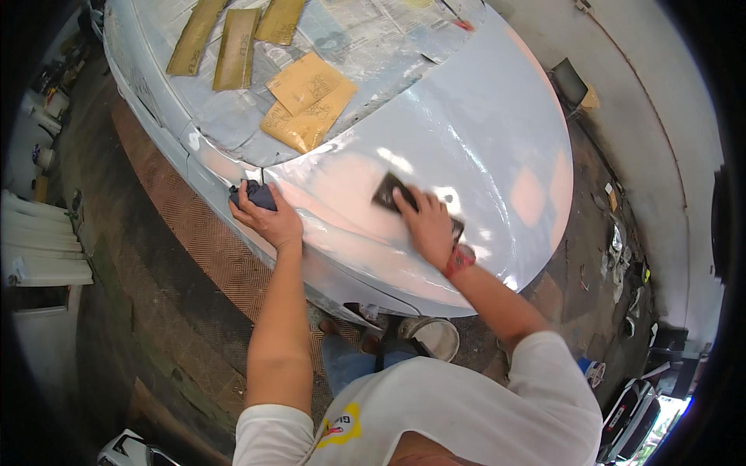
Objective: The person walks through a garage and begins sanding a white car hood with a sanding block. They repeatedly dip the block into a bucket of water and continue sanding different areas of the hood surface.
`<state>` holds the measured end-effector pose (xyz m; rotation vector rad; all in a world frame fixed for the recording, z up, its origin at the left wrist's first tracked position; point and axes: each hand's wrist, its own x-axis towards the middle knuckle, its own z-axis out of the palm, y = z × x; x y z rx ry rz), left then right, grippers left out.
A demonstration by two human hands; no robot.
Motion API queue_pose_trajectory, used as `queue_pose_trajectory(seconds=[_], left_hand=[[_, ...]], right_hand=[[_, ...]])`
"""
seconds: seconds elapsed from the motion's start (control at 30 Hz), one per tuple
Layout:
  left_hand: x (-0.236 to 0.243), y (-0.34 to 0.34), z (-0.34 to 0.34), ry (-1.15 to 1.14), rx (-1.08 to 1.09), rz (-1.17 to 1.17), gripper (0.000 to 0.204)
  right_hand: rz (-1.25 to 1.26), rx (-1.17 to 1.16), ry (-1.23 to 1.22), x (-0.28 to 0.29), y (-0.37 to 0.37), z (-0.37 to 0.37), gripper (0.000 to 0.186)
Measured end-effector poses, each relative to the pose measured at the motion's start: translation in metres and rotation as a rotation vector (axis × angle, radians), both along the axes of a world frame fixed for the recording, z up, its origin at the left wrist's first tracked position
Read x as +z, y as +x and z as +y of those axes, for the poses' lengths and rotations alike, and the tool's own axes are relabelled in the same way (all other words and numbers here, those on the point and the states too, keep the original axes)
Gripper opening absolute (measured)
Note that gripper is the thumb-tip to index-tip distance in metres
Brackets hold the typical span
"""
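Observation:
My left hand [272, 221] is closed around a dark cloth or pad [255, 199] at the near left edge of a pale grey car hood [474, 109]. My right hand [427, 225] grips a long black block [386, 193], which lies on the hood's surface over a glossy pinkish patch [350, 182]; part of the block is hidden under my fingers and looks slightly blurred. A red band [460, 259] is on my right wrist. More pink patches [527, 194] show toward the hood's right edge.
Brown abrasive sheets [307, 109] lie on newspaper covering [350, 35] behind the hood panel. A white bucket [435, 326] stands below the near edge, by my feet. A wall [660, 101] with scattered debris along its base is at right; white corrugated panels [43, 241] are at left.

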<state>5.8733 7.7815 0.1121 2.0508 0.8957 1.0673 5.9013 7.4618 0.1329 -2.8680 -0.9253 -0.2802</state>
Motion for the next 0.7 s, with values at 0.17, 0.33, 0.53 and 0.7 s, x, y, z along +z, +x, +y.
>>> queue_pose_trajectory(seconds=[0.17, 0.33, 0.53, 0.7], left_hand=[[-0.002, 0.009, -0.012, -0.022, -0.005, 0.023, 0.064], [-0.003, -0.001, 0.003, -0.050, -0.003, -0.038, 0.065], [0.001, 0.003, -0.008, -0.031, 0.000, 0.004, 0.064], [-0.001, 0.002, -0.005, -0.040, 0.004, -0.003, 0.065]], right_hand=[[-0.066, -0.160, 0.130, 0.034, 0.143, 0.059, 0.063], [0.031, -0.040, 0.043, 0.012, 0.037, 0.066, 0.076], [-0.082, -0.099, 0.061, 0.025, 0.108, 0.073, 0.071], [-0.072, -0.103, 0.082, 0.023, 0.103, 0.108, 0.062]])
